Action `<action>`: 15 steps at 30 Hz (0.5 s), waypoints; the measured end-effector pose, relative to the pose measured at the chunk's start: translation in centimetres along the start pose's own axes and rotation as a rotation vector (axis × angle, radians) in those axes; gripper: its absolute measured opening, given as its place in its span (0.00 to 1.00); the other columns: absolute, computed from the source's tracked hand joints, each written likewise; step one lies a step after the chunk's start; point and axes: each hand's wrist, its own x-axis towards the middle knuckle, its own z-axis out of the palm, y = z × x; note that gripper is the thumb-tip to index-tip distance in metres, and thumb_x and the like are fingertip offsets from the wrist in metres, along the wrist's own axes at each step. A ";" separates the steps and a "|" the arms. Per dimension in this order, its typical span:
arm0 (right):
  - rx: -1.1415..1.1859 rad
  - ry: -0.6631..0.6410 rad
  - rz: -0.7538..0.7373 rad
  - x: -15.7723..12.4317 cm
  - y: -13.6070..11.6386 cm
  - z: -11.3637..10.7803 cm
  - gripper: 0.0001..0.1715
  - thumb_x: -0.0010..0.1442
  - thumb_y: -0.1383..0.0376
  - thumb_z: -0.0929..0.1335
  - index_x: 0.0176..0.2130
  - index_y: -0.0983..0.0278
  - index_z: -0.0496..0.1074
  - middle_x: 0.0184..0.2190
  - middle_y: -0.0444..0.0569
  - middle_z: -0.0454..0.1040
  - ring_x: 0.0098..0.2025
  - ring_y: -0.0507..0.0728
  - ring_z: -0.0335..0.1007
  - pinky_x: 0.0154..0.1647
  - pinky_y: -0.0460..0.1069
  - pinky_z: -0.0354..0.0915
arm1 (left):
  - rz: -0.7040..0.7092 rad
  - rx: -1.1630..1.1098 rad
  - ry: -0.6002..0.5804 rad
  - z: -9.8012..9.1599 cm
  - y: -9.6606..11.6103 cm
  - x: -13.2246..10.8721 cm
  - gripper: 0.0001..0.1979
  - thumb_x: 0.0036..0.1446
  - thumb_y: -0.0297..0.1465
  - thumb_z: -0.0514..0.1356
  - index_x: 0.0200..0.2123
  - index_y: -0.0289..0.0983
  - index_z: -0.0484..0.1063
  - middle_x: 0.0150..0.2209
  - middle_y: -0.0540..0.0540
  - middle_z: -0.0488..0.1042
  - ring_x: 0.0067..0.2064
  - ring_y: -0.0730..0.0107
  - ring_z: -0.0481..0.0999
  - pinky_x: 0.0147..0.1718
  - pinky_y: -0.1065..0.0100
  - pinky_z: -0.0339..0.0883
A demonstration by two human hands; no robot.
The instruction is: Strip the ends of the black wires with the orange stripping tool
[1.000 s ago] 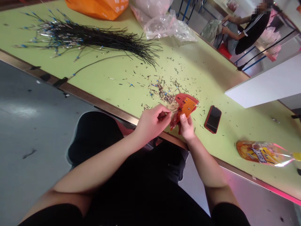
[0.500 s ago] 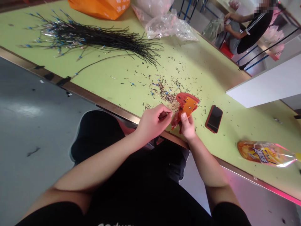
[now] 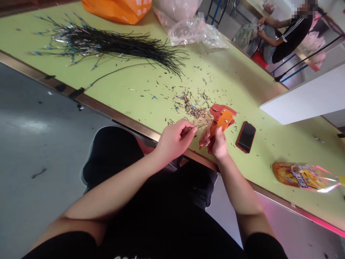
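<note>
My right hand (image 3: 219,142) is wrapped around the handles of an orange and red wire stripper (image 3: 223,117), whose head points up and away from me over the table. To the left of it, my left hand (image 3: 178,136) is closed in a pinch near the table's front edge. What sits between those fingertips is too small and hidden to make out. A small gap separates the two hands. Just beyond them lies a pile of cut wire scraps (image 3: 195,108), black with some blue bits. A bundle of black wires (image 3: 115,43) with blue ends rests at the far left.
One single black wire (image 3: 115,68) curves below the bundle. An orange bag (image 3: 118,10) and clear plastic bags (image 3: 188,30) stand at the back. A phone (image 3: 246,137) and a drink bottle (image 3: 304,176) lie at the right. A white panel (image 3: 304,93) rises behind; another person (image 3: 291,36) sits beyond.
My right hand has moved a little to the right with the wire stripper, so the gap to my left hand is wider. My left hand has stayed nearly in place.
</note>
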 end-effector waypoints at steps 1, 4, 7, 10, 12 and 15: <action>0.055 -0.040 0.024 0.1 -0.4 -0.2 0.40 0.55 0.26 0.71 0.28 0.57 0.67 0.17 0.38 0.59 0.19 0.54 0.58 0.24 0.53 0.72 | 0.005 -0.009 0.029 -0.2 -0.1 0.2 0.10 0.68 0.39 0.60 0.36 0.39 0.74 0.22 0.55 0.67 0.23 0.75 0.64 0.24 0.72 0.59; 0.155 -0.184 0.146 0.3 -1.3 -0.8 0.45 0.54 0.21 0.66 0.32 0.59 0.70 0.21 0.41 0.65 0.23 0.56 0.67 0.29 0.55 0.77 | 0.028 -0.009 0.111 -1.1 -0.2 0.9 0.10 0.68 0.39 0.61 0.39 0.40 0.77 0.25 0.53 0.71 0.25 0.74 0.65 0.26 0.72 0.61; 0.183 -0.318 0.262 0.2 -1.5 -1.0 0.49 0.50 0.19 0.65 0.34 0.61 0.73 0.22 0.44 0.70 0.24 0.58 0.71 0.29 0.56 0.77 | 0.074 0.038 0.139 -1.6 -0.2 1.7 0.10 0.69 0.39 0.61 0.40 0.40 0.78 0.30 0.50 0.77 0.27 0.73 0.66 0.28 0.70 0.63; 0.204 -0.408 0.298 -0.1 -1.2 -1.1 0.50 0.49 0.19 0.66 0.36 0.61 0.75 0.22 0.45 0.71 0.25 0.60 0.74 0.32 0.58 0.78 | 0.119 0.081 0.133 -1.7 -0.1 2.2 0.09 0.70 0.37 0.60 0.40 0.40 0.79 0.34 0.48 0.80 0.27 0.74 0.66 0.30 0.69 0.64; 0.200 -0.434 0.307 -0.3 -1.0 -1.3 0.50 0.51 0.20 0.66 0.38 0.61 0.76 0.25 0.47 0.74 0.27 0.61 0.76 0.35 0.59 0.79 | 0.139 0.102 0.123 -1.5 0.0 2.5 0.09 0.70 0.36 0.59 0.41 0.40 0.78 0.36 0.48 0.81 0.27 0.74 0.66 0.31 0.69 0.64; 0.193 -0.476 0.326 -0.6 -0.7 -1.4 0.49 0.53 0.21 0.66 0.42 0.61 0.77 0.30 0.49 0.77 0.31 0.61 0.79 0.37 0.58 0.79 | 0.179 0.137 0.094 -1.5 0.1 2.7 0.09 0.71 0.35 0.58 0.41 0.39 0.78 0.37 0.47 0.81 0.28 0.73 0.67 0.32 0.68 0.65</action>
